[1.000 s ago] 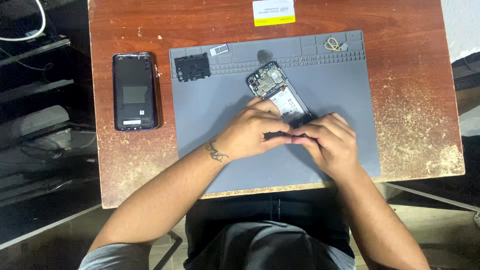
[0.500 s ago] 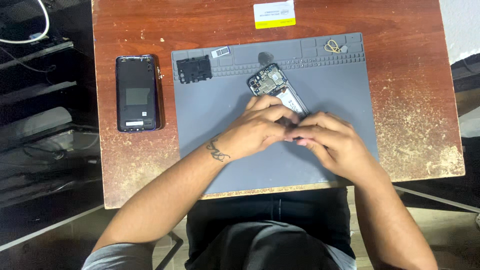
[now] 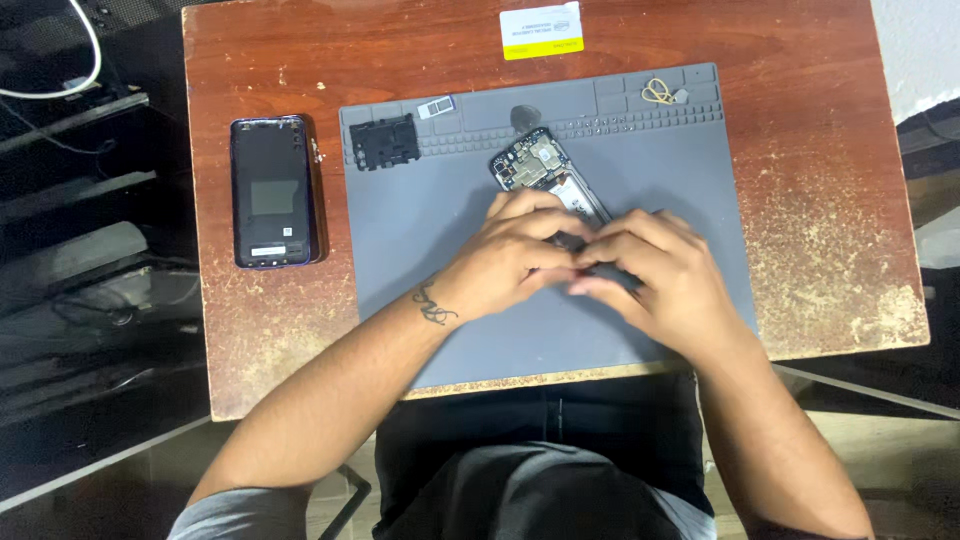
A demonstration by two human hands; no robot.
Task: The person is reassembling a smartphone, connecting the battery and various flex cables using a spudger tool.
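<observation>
An opened phone (image 3: 545, 172) lies tilted on a grey work mat (image 3: 440, 250), its back cover already off so the circuit board and inner parts show at its upper end. Its lower half is hidden under both hands. The left hand (image 3: 510, 255) is curled over the phone's middle, fingers pressed together and bearing down on it. The right hand (image 3: 655, 275) meets it fingertip to fingertip and seems to pinch a small dark part or tool at the phone's lower end; what exactly it grips is too hidden to tell.

Judging by what lies around, the work looks partly done: a black inner cover plate (image 3: 384, 141) sits on the mat up and to the left of the left hand, a dark pick (image 3: 522, 118) rests just above the phone, and a row of tiny screws (image 3: 610, 127) lies in the mat's grooves above the hands. The board is still in the phone, so more dismantling seems to remain.

A second phone (image 3: 275, 192), whole and dark, lies on the wooden table (image 3: 830, 200) well to the left of the left hand. A white and yellow card (image 3: 541, 29) sits near the table's far edge. A rubber band (image 3: 658, 93) rests in a corner tray above the right hand.

Bare mat lies to the left of the left hand. The right hand is close to the mat's right edge, and both wrists cross the table's near edge.
</observation>
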